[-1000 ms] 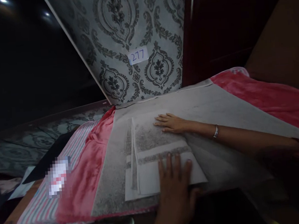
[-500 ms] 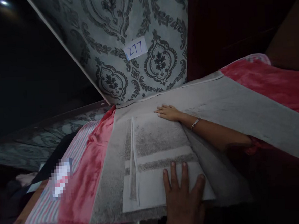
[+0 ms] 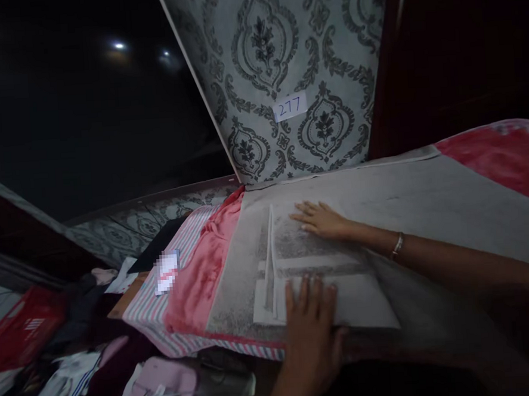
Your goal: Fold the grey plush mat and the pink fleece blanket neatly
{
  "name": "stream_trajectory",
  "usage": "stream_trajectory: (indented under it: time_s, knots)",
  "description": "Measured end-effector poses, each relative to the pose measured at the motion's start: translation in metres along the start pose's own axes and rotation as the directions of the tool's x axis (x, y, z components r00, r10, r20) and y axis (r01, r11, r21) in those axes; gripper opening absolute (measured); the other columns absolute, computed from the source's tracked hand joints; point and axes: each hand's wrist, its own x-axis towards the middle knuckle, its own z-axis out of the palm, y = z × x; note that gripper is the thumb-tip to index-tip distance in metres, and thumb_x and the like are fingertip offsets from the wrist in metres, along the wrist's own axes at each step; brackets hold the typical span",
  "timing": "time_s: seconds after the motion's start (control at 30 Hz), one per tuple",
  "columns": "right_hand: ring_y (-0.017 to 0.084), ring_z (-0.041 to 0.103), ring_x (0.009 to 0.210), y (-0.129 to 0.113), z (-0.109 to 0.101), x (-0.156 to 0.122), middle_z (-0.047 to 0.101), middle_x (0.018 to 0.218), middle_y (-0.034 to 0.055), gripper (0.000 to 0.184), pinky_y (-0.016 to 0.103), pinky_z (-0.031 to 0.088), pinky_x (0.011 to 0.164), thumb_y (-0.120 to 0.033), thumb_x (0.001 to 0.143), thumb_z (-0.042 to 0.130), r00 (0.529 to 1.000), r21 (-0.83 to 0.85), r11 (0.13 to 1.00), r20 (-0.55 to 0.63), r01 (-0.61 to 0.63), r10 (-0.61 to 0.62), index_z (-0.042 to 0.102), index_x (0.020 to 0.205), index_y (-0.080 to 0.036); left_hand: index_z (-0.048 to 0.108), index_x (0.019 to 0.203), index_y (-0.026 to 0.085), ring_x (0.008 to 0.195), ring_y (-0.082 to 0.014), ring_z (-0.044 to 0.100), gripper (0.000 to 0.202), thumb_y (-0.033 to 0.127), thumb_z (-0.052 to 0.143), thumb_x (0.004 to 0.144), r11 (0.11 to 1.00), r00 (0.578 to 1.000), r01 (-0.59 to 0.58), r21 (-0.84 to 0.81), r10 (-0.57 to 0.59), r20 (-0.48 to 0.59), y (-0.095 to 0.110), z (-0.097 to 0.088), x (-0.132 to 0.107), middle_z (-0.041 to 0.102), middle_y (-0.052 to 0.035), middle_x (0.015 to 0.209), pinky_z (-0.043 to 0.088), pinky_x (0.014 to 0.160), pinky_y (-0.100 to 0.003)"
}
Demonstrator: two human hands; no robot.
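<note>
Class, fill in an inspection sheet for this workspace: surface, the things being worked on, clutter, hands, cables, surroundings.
Surface: grey sheet spread over a pink cloth and a striped cloth.
Job's things: folded grey-and-white piece lying flat on the grey sheet.
Clutter: pale pink device, red bag and loose cloths at lower left.
Hands: left hand flat on the piece's near edge; right hand, with a bracelet on the wrist, flat on its far part.
Cables: nothing seen.
Surroundings: dim room; patterned panel with a 277 tag leaning behind.
</note>
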Motion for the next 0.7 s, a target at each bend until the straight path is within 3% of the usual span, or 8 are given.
stream_trajectory:
  time_s: [0.13,0.23,0.47,0.7]
  knots:
    - [0.032,0.021,0.152,-0.061,0.024,-0.003,0.029,0.165,0.0078,0.055,0.062,0.016,0.118,-0.05,0.102,0.038,0.928,0.09,0.931,0.086,0.355,-0.362,0.04,0.155,-0.035,0.04,0.153,0.03,0.151,-0.0329,0.03,0.063,0.034,0.055,0.093,0.964,0.968,0.215,0.158,-0.189,-0.166,-0.034,0.009,-0.02,0.039,-0.0076,0.161,0.024,0.12,-0.066]
    - [0.029,0.019,0.153,-0.079,0.036,0.014,0.031,0.164,0.0067,0.055,0.058,0.011,0.121,-0.051,0.103,0.038,0.881,0.133,0.885,0.113,0.446,-0.46,0.041,0.154,-0.034,0.04,0.154,0.033,0.149,-0.0349,0.032,0.069,0.042,0.061,0.088,0.949,0.957,0.242,0.202,-0.198,-0.214,-0.046,0.023,-0.029,0.036,-0.0073,0.162,0.028,0.118,-0.063]
    - [0.03,0.023,0.152,-0.054,0.038,0.085,0.035,0.162,0.0085,0.055,0.06,0.014,0.119,-0.053,0.102,0.039,0.94,0.109,0.954,0.17,0.279,-0.294,0.048,0.151,-0.031,0.048,0.149,0.032,0.15,-0.0345,0.031,0.072,0.05,0.068,0.081,0.961,0.925,0.228,0.153,-0.165,-0.341,-0.049,0.045,-0.032,0.039,-0.0075,0.161,0.018,0.122,-0.056]
    - [0.029,0.023,0.152,-0.027,0.038,0.131,0.031,0.164,0.0039,0.055,0.057,0.015,0.12,-0.055,0.101,0.034,0.975,0.094,0.991,0.19,0.098,-0.115,0.048,0.151,-0.035,0.053,0.145,0.033,0.147,-0.0347,0.036,0.075,0.056,0.068,0.076,0.968,0.891,0.216,0.131,-0.14,-0.432,-0.058,0.064,-0.032,0.05,-0.0089,0.154,0.021,0.12,-0.056]
